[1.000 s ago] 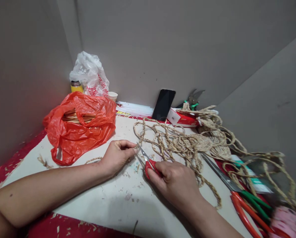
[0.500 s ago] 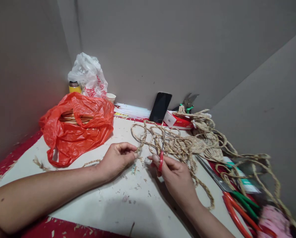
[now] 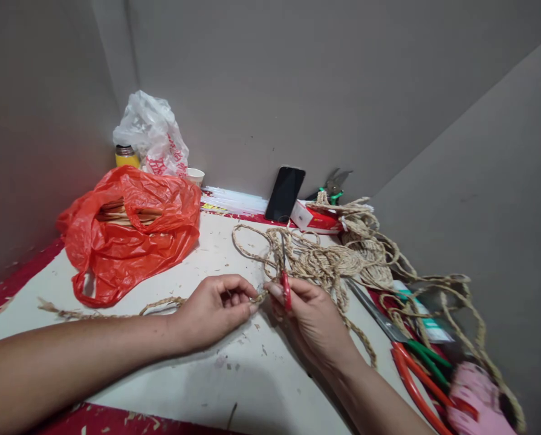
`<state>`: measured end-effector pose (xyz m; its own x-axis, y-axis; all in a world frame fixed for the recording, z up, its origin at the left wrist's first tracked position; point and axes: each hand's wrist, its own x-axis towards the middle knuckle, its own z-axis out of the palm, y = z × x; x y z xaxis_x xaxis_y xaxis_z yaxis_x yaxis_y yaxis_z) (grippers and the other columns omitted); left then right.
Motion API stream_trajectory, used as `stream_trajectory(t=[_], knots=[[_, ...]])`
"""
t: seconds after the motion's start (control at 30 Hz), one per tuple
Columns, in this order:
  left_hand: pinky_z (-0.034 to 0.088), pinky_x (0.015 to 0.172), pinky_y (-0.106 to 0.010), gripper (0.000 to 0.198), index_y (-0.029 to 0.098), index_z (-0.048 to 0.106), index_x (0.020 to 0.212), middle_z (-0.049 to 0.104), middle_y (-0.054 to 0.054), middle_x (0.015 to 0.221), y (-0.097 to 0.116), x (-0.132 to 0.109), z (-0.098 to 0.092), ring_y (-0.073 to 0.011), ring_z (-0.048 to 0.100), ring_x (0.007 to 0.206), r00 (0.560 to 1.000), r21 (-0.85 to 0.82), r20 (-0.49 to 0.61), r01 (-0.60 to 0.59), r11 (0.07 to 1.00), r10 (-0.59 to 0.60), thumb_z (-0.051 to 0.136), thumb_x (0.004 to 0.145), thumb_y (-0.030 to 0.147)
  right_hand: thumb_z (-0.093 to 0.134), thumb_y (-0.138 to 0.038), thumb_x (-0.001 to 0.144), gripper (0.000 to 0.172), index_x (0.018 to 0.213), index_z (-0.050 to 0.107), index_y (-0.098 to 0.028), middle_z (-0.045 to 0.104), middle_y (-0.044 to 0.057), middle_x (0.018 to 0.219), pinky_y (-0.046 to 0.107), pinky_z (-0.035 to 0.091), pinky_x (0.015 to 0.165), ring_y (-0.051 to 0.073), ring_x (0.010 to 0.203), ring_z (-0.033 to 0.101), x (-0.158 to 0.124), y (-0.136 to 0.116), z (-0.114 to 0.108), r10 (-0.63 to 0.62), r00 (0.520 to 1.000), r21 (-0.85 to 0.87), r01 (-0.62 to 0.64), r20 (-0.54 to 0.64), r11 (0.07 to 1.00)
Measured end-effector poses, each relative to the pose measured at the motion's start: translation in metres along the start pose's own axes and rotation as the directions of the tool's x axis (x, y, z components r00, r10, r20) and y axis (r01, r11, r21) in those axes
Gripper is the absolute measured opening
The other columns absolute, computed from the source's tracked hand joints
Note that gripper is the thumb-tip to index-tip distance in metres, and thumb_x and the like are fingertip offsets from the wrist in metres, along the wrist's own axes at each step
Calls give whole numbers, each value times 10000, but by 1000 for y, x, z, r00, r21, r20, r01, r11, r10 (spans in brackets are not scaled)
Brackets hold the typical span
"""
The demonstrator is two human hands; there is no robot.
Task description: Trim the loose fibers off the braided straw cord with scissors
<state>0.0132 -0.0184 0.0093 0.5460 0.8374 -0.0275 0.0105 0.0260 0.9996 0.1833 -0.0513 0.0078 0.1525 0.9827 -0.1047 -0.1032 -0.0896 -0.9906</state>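
Between my two hands runs a short stretch of braided straw rope [image 3: 260, 296]. My left hand [image 3: 220, 305] pinches it between thumb and fingertips. My right hand [image 3: 310, 314] is closed around the red handle of small scissors [image 3: 287, 290], whose blades point away from me; its thumb and fingertips also touch the rope. More of the rope trails out to the left past my left wrist, ending in a frayed tip. Beyond my right hand lies a tangled pile of the same braid [image 3: 329, 263].
An orange plastic bag [image 3: 161, 254] holding flat brown strips stands at left. Behind are a white bag [image 3: 150, 130], a paper cup [image 3: 195, 176], a leaning phone [image 3: 285, 193] and pruning shears [image 3: 336, 181]. Large red-handled scissors [image 3: 406, 374] lie at right. Scraps litter the white board [image 3: 238, 374].
My right hand has come over to the rope and touches it beside my left fingertips. More rope shows at left, its frayed end lying further left. The view has shifted slightly.
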Motion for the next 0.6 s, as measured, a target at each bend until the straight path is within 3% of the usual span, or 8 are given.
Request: stream_trajectory(t=[0.13, 0.33, 0.5, 0.6], knots=[[359, 622, -229, 168, 144, 648, 761, 570, -7, 688, 4, 1, -1, -106, 455, 644, 998, 3, 6, -57, 998, 57, 622, 785, 308, 788, -369, 645, 260, 601, 643, -158, 497, -27, 557, 228, 314, 489, 98, 529, 376, -2, 2, -2, -42, 999, -39, 43, 19, 998], [302, 559, -217, 242, 155, 566, 733, 456, 37, 625, 3, 2, -3, -84, 368, 581, 999, -59, 23, -32, 998, 33, 600, 816, 380, 772, -343, 686, 249, 599, 618, -168, 473, -44, 543, 228, 301, 485, 92, 517, 357, -3, 6, -5, -82, 996, -25, 83, 24, 996], [332, 569, -218, 317, 161, 522, 755, 499, 28, 651, 0, 5, -7, -84, 398, 574, 999, -43, -17, -32, 999, 31, 494, 882, 450, 770, -312, 695, 234, 604, 613, -165, 462, -51, 547, 226, 294, 497, 87, 527, 349, -2, 10, -8, -98, 995, 8, 98, 10, 995], [375, 602, -222, 334, 141, 556, 785, 565, 0, 694, 0, 6, -7, -87, 464, 600, 995, -81, 96, 39, 996, -31, 526, 860, 466, 763, -271, 704, 194, 615, 623, -169, 489, -49, 564, 224, 307, 519, 88, 546, 364, -1, 13, -9, -131, 991, 11, 131, 10, 991]])
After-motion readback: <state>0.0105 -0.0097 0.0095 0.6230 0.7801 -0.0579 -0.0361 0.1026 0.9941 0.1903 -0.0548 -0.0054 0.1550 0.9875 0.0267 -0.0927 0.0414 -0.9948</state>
